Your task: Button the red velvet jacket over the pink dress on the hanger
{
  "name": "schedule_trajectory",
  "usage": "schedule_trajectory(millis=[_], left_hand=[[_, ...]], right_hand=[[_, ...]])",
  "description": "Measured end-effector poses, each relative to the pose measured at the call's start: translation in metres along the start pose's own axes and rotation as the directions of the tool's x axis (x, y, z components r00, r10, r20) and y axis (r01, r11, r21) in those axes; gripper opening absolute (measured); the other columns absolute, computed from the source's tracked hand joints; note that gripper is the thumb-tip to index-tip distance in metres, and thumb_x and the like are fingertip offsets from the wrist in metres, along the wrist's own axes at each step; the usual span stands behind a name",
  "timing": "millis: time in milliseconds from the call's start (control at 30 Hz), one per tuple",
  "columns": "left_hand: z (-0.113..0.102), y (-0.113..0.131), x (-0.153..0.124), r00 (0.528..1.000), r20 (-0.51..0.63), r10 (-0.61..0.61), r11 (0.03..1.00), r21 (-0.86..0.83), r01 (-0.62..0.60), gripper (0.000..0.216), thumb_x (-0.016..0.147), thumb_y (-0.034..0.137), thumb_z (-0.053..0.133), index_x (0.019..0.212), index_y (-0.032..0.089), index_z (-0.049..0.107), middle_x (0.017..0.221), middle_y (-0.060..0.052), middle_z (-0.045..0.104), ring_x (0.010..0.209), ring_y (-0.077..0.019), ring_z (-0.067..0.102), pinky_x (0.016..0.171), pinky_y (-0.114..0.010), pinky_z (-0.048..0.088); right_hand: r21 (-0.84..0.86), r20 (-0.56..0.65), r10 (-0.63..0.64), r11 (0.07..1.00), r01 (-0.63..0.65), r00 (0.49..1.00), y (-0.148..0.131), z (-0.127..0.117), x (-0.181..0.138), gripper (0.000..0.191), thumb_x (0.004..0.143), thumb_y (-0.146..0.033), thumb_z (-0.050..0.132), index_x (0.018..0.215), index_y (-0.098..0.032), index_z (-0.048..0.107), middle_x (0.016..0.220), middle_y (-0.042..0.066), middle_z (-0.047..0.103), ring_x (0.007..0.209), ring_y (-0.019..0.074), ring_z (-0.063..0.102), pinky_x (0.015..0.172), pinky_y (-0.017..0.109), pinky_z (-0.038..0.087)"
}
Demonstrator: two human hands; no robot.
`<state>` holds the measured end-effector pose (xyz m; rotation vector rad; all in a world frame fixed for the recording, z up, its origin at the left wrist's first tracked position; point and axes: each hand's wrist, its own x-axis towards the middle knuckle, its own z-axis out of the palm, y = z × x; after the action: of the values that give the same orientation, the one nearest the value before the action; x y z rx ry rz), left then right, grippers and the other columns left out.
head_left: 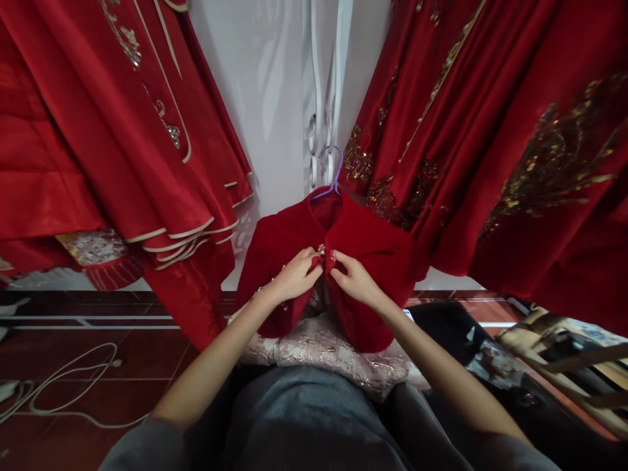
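Note:
A short dark red velvet jacket (377,252) hangs in front of me on a purple hanger (332,171). My left hand (294,275) pinches the left front edge of the jacket at the chest. My right hand (354,278) pinches the right front edge. Both sets of fingers meet at a small pearly fastening (322,250) where the two edges come together. Under the jacket a pale embroidered skirt part (338,356) rests near my lap.
Red satin garments with cream trim (147,163) hang on the left. Red robes with gold embroidery (515,150) hang on the right. A white wall (275,98) stands behind. A white cable (63,386) lies on the dark red tiled floor. Cluttered items (554,353) sit at the lower right.

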<state>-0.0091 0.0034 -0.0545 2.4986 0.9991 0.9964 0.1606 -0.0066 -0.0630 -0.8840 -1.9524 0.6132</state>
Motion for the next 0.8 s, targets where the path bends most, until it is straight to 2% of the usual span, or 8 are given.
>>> schedule_trajectory(millis=[67, 133, 200, 267, 333, 400, 567, 800], left_hand=[[0.0, 0.0, -0.005, 0.993, -0.119, -0.028, 0.999, -0.021, 0.025, 0.01, 0.085, 0.025, 0.053, 0.079, 0.02, 0.06, 0.094, -0.008, 0.059, 0.091, -0.0209, 0.058, 0.085, -0.034, 0.047], [0.0, 0.001, -0.008, 0.957, -0.28, -0.077, 0.996, -0.071, 0.06, 0.01, 0.081, 0.026, 0.059, 0.073, 0.02, 0.059, 0.091, -0.006, 0.06, 0.086, -0.019, 0.059, 0.08, -0.031, 0.048], [0.002, 0.0, -0.008, 0.906, -0.386, -0.173, 0.98, -0.158, 0.12, 0.012, 0.079, 0.027, 0.06, 0.071, 0.02, 0.056, 0.083, -0.003, 0.061, 0.079, -0.0166, 0.06, 0.075, -0.029, 0.047], [0.005, -0.002, -0.005, 0.862, -0.42, -0.283, 0.945, -0.277, 0.175, 0.014, 0.077, 0.026, 0.063, 0.071, 0.019, 0.052, 0.075, 0.0, 0.062, 0.073, -0.0146, 0.06, 0.072, -0.026, 0.047], [0.009, -0.006, -0.002, 0.844, -0.415, -0.341, 0.909, -0.375, 0.182, 0.015, 0.074, 0.024, 0.065, 0.078, 0.019, 0.052, 0.075, 0.001, 0.064, 0.073, -0.0139, 0.062, 0.071, -0.025, 0.048], [0.01, -0.009, 0.0, 0.858, -0.398, -0.325, 0.907, -0.389, 0.163, 0.017, 0.073, 0.021, 0.066, 0.086, 0.018, 0.054, 0.083, 0.0, 0.067, 0.077, -0.0144, 0.065, 0.074, -0.025, 0.049], [0.005, -0.01, 0.0, 0.914, -0.316, -0.255, 0.952, -0.245, 0.181, 0.016, 0.076, 0.016, 0.062, 0.092, 0.019, 0.059, 0.09, -0.001, 0.069, 0.082, -0.0154, 0.066, 0.079, -0.027, 0.049], [-0.008, -0.011, 0.006, 0.98, -0.157, -0.125, 0.99, -0.089, 0.112, 0.014, 0.08, 0.015, 0.056, 0.093, 0.019, 0.052, 0.09, -0.002, 0.064, 0.081, -0.0155, 0.062, 0.076, -0.027, 0.047]], right_hand=[[-0.024, -0.13, 0.009, 1.0, -0.012, 0.991, 0.004, 0.0, -0.005, 0.008, 0.074, -0.018, 0.047, 0.077, -0.026, 0.049, 0.089, 0.005, 0.055, 0.091, 0.0249, 0.054, 0.09, 0.042, 0.046], [0.063, -0.228, 0.013, 0.998, 0.001, 0.974, 0.009, 0.0, -0.009, 0.01, 0.074, -0.019, 0.05, 0.081, -0.026, 0.046, 0.092, 0.006, 0.052, 0.093, 0.024, 0.053, 0.09, 0.041, 0.046], [0.25, -0.259, 0.026, 0.968, 0.041, 0.965, 0.015, 0.001, -0.009, 0.025, 0.073, -0.019, 0.053, 0.095, -0.027, 0.044, 0.1, 0.004, 0.051, 0.096, 0.021, 0.054, 0.09, 0.038, 0.047], [0.387, -0.233, 0.037, 0.92, 0.058, 0.972, 0.017, 0.003, -0.007, 0.044, 0.071, -0.019, 0.056, 0.111, -0.03, 0.04, 0.108, 0.003, 0.051, 0.1, 0.0181, 0.055, 0.09, 0.036, 0.048], [0.415, -0.178, 0.025, 0.908, 0.052, 0.984, 0.018, 0.004, -0.004, 0.052, 0.072, -0.018, 0.057, 0.12, -0.03, 0.04, 0.114, 0.004, 0.051, 0.106, 0.017, 0.054, 0.093, 0.034, 0.047], [0.396, -0.14, 0.007, 0.917, 0.049, 0.99, 0.016, 0.003, -0.001, 0.046, 0.075, -0.018, 0.056, 0.119, -0.027, 0.047, 0.115, 0.005, 0.053, 0.108, 0.0168, 0.054, 0.095, 0.033, 0.046], [0.355, -0.197, 0.046, 0.934, 0.028, 0.979, 0.015, 0.003, 0.001, 0.027, 0.085, -0.029, 0.058, 0.111, -0.025, 0.054, 0.113, 0.005, 0.059, 0.099, 0.0162, 0.061, 0.088, 0.03, 0.051], [0.222, -0.249, 0.045, 0.975, 0.011, 0.967, 0.016, 0.005, 0.006, 0.022, 0.088, -0.036, 0.056, 0.105, -0.021, 0.055, 0.106, 0.006, 0.063, 0.088, 0.015, 0.067, 0.076, 0.025, 0.053]])
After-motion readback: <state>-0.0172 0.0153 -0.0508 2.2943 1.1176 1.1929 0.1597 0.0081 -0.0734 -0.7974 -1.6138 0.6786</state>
